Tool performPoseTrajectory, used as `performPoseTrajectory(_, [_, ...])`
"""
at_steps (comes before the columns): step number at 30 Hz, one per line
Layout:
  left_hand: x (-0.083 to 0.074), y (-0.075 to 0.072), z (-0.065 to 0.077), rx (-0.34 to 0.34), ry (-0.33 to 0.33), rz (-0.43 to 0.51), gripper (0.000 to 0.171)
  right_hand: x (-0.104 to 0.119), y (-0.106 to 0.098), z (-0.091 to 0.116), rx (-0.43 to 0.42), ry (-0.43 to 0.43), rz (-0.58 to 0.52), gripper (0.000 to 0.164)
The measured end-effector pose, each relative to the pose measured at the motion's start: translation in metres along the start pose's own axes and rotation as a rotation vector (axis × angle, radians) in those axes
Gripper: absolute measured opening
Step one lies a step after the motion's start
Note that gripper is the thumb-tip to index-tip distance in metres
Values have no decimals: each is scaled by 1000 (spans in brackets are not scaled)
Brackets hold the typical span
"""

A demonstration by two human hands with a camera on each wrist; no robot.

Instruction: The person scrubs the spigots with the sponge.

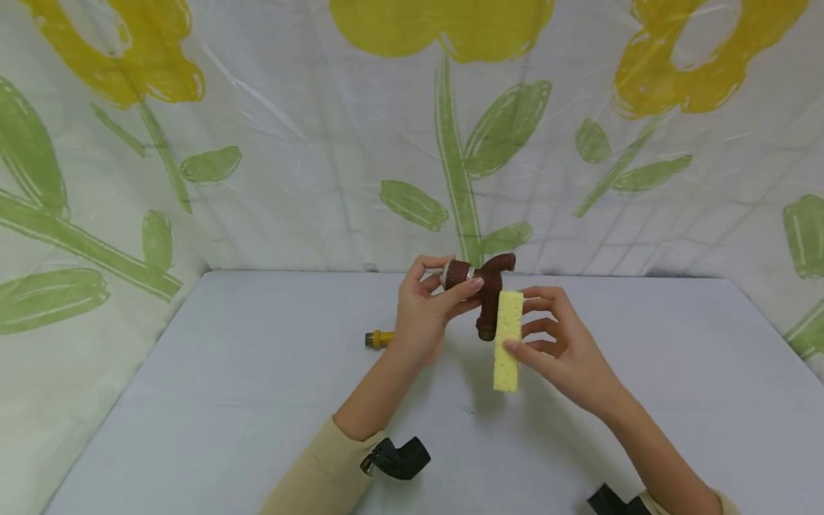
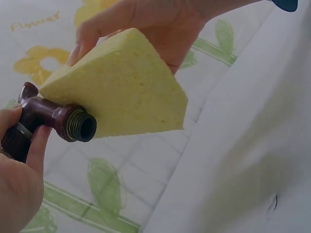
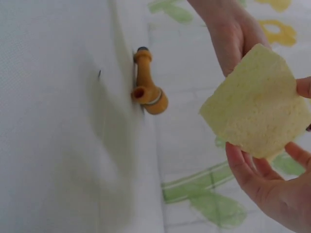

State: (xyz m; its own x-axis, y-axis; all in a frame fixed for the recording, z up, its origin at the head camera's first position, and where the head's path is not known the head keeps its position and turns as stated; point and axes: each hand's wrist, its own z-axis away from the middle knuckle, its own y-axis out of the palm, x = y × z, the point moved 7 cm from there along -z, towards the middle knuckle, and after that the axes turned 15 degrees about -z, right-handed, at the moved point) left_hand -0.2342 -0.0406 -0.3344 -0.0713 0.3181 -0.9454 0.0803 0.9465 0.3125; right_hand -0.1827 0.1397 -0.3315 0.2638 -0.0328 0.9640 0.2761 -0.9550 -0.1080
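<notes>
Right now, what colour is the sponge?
Pale yellow; the sponge shows best in the left wrist view.

A yellow sponge (image 1: pixel 508 318), brown tap (image 1: pixel 491 300) and orange tap (image 3: pixel 144 73) are seen; the white sheet (image 1: pixel 290 179) is patterned with yellow flowers (image 1: pixel 399 28).

Your tabletop (image 1: pixel 212 415) is a pale, whitish-grey surface, its far edge running straight across your head view and its two sides slanting outward toward you. A faint line crosses it from side to side, and soft shadows fall over the middle. You have one yellow tap (image 3: pixel 146 81) lying on it, left of centre and toward the far side; in the head view your left hand (image 1: pixel 423 309) hides part of it, leaving its dark end pointing left. The right wrist view shows you its open socket and pale ring. Nearer you is a small dark mark (image 1: pixel 469 410).
</notes>
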Motion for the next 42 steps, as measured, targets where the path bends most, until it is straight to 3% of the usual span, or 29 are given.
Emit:
performPoseTrajectory(6, [-4,-6,-1,-40,29,55,38,-3,5,1,26,63,29,59])
performPoseTrajectory(15, [-1,-2,-1,-10,24,70,37,-9,-2,-3,-74,142,60,57])
performPoseTrajectory(23, [0,-6,-1,-56,30,119,37,-7,4,0,-35,143,-33,57])
performPoseTrajectory(31, [-1,-2,0,-9,35,99,37,-8,2,0,-97,142,-131,55])
performPoseTrajectory(37, [-1,-2,-1,-16,31,102,38,-5,3,1,-74,126,-120,55])
performPoseTrajectory(42, [0,1,0,29,22,106,38,-3,-3,-1,-118,87,-137,51])
